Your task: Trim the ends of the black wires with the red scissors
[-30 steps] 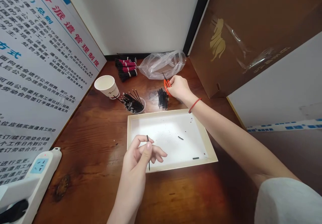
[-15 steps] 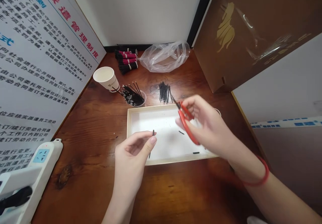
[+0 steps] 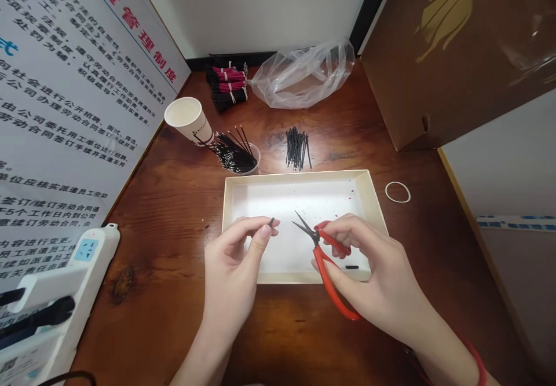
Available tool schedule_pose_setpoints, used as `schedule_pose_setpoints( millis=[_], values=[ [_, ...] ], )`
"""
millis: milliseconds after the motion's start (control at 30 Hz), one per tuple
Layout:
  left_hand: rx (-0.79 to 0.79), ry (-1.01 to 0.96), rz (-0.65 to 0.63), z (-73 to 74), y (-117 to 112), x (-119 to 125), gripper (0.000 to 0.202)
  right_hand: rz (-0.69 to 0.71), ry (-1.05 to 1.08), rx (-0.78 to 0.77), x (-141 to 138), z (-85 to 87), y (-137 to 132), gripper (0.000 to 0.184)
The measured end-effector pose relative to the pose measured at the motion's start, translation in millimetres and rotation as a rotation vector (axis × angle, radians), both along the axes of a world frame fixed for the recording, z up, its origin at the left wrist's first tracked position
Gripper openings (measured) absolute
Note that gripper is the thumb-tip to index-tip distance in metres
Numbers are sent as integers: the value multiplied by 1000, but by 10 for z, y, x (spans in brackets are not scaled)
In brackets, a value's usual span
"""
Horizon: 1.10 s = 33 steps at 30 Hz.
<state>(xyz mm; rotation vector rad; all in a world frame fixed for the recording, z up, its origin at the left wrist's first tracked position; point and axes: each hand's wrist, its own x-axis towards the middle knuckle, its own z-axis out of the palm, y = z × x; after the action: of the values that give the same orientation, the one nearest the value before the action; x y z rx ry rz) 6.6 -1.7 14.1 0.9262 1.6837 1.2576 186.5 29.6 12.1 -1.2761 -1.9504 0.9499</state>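
My left hand (image 3: pixel 232 264) is over the near left corner of a white tray with a pale wooden rim (image 3: pixel 295 175). Its thumb and forefinger pinch a short black wire (image 3: pixel 271 221), and only the wire's tip shows. My right hand (image 3: pixel 373 276) grips red-handled snips (image 3: pixel 324 258) above the tray's near right side. Their dark blades stand open and point left toward the wire, a little apart from it. A short black piece (image 3: pixel 351 267) lies in the tray near my right hand, and small red flecks dot the tray's white floor.
On the wooden desk (image 3: pixel 391 293) beyond the tray are loose black wires (image 3: pixel 297 149), wires in a clear cup (image 3: pixel 247 160), red-tied bundles (image 3: pixel 226 88), a paper cup (image 3: pixel 187 120), a plastic bag (image 3: pixel 302 76) and a rubber band (image 3: pixel 397 192). A power strip (image 3: pixel 87 253) and poster (image 3: pixel 65 102) stand left; a brown box (image 3: pixel 456 44) stands right.
My right hand has brought the snips from the far side of the tray to above its near right side. The blades now stand open near the wire. My left hand has shifted slightly, and the view has tilted.
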Motion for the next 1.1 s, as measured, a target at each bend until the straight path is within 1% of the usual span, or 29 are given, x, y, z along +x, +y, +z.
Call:
schedule_pose_setpoints(
  millis=[100, 167, 233, 333, 400, 467, 533, 567, 600, 633, 667, 700, 733, 767, 833, 867, 933, 1033, 1100],
  values=[
    [2, 4, 2, -13, 10, -4, 12, -29, 12, -34, 18, -50, -11, 12],
    [-11, 4, -2, -12, 13, -2, 12, -73, 43, -93, 16, -69, -3, 12],
    [-32, -7, -8, -7, 13, 8, 11, -130, 121, -188, -24, -53, 14, 13],
    [-56, -83, -11, -9, 6, 26, 7, -203, 320, -410, -173, 23, 29, 26],
    [-72, -172, -23, -27, -4, 29, 16, -210, 447, -554, -301, 74, 23, 35],
    [-107, -258, -62, -52, -17, 21, 28, -180, 539, -653, -402, 109, 44, 41],
    [-128, -306, -61, -73, -24, 11, 35, -133, 579, -678, -438, 149, 159, 46],
    [-128, -320, -57, -75, -25, 10, 37, -121, 569, -647, -428, 182, 270, 47],
    [-115, -304, -23, -71, -26, 13, 36, -140, 536, -567, -403, 225, 419, 48],
    [-99, -273, 18, -59, -27, 20, 33, -182, 472, -450, -368, 277, 601, 47],
    [-88, -252, 28, -42, -29, 30, 30, -240, 338, -337, -330, 332, 809, 41],
    [-74, -232, 28, -21, -33, 41, 27, -311, 126, -229, -297, 380, 1030, 34],
    [-62, -215, 15, 0, -38, 50, 24, -353, -139, -166, -274, 413, 1249, 28],
    [-52, -204, -7, 19, -43, 56, 22, -356, -246, -170, -264, 423, 1451, 24],
    [-39, -192, -49, 43, -54, 58, 21, -320, -382, -221, -278, 366, 1762, 21],
    [-38, -192, -63, 46, -58, 54, 21, -295, -444, -257, -295, 307, 1858, 21],
    [-42, -202, -85, 43, -63, 41, 20, -241, -540, -317, -326, 166, 1942, 28],
    [-49, -213, -127, 32, -62, 22, 19, -185, -635, -366, -332, 13, 1895, 34],
    [-44, -209, -158, 32, -61, 17, 19, -157, -681, -384, -321, -21, 1835, 35]
  ],
)
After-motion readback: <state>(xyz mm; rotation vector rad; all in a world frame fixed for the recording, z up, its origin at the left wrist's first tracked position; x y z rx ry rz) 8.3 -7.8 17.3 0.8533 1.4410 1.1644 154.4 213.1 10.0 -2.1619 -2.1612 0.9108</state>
